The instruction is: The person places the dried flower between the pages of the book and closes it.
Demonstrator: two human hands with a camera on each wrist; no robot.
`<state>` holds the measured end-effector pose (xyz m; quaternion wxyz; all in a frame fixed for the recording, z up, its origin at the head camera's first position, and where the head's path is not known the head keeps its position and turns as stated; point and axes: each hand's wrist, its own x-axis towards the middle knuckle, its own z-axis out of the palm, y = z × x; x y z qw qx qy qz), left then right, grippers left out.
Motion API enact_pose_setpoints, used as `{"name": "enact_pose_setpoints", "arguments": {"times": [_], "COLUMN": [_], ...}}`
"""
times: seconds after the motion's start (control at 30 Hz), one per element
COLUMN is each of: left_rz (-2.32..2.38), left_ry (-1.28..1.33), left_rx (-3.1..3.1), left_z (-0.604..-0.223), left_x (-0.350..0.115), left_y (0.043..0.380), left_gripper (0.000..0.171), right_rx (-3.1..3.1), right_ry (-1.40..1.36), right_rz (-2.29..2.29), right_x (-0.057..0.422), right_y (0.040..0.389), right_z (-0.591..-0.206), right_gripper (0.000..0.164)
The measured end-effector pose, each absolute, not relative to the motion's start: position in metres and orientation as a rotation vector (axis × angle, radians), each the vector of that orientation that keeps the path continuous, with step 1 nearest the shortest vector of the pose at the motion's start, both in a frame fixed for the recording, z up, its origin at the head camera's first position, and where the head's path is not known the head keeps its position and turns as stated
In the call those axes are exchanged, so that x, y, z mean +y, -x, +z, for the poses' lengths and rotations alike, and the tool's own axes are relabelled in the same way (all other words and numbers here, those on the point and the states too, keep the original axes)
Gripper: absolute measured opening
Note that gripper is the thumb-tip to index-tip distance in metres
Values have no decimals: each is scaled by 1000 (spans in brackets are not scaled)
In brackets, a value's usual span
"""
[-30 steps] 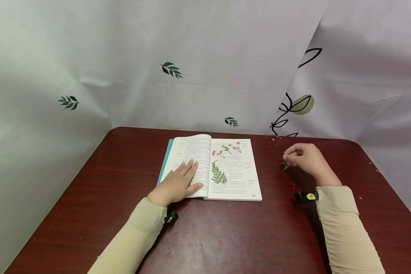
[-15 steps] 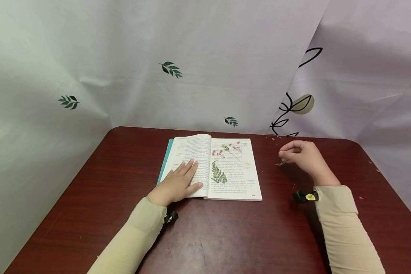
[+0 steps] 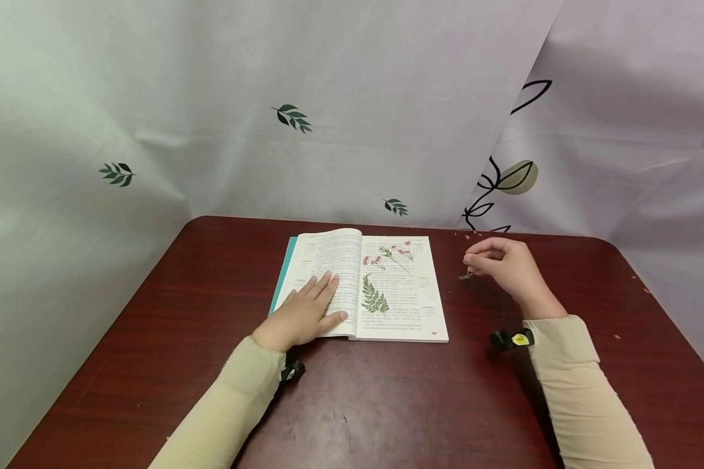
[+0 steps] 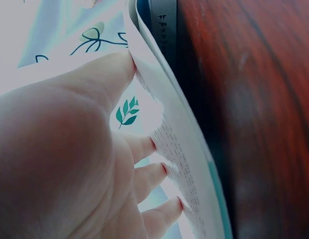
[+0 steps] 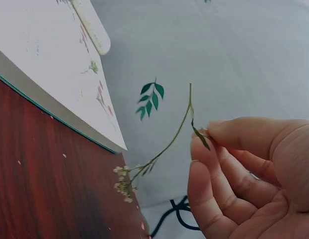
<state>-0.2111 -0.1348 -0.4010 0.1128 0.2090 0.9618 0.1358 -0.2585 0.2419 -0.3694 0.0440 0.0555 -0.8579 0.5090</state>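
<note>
An open book (image 3: pixel 401 329) lies on the table. My left hand (image 3: pixel 302 314) rests on its left page with the fingers spread; the left wrist view shows the fingertips on the printed paper (image 4: pixel 172 154). On the right page lie a fern leaf (image 3: pixel 375 296), small pink flowers (image 3: pixel 374 262) toward the top, and a thin green-stemmed sprig (image 3: pixel 394 258). Right of the book, my right hand (image 3: pixel 513 277) pinches a thin flower sprig between thumb and fingers. In the right wrist view, that sprig's tiny pale blossoms (image 5: pixel 123 183) hang at the lower end of its curved stem.
The dark red wooden table (image 3: pixel 387 404) carries a few pale pink petal bits (image 3: pixel 467 237) near its back edge, with more toward the right. Behind it hangs a pale backdrop cloth (image 3: pixel 340 150) with printed leaves. A black wrist camera (image 3: pixel 509 339) sits by the right cuff.
My right hand has moved left toward the book, carrying the pinched flower sprig. My left hand stays in place on the left page.
</note>
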Motion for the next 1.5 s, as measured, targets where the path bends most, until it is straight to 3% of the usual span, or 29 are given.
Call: {"name": "enact_pose_setpoints", "arguments": {"times": [0.87, 1.03, 1.27, 1.5], "left_rz": [410, 404, 397, 399], "left_ry": [-614, -616, -607, -603], "left_rx": [2821, 2822, 2820, 2819], "left_z": [-400, -401, -401, -402], "left_x": [-135, -135, -135, -135], "left_y": [211, 212, 212, 212], "left_gripper": [75, 75, 76, 76], "right_rx": [-1997, -2024, -2154, -2297], "right_ry": [-124, -163, -228, -218], "right_rz": [2089, 2093, 2064, 2103], "right_x": [193, 180, 168, 164], "right_y": [255, 257, 257, 253], "right_z": [-379, -388, -402, -401], "right_gripper": [32, 32, 20, 25]}}
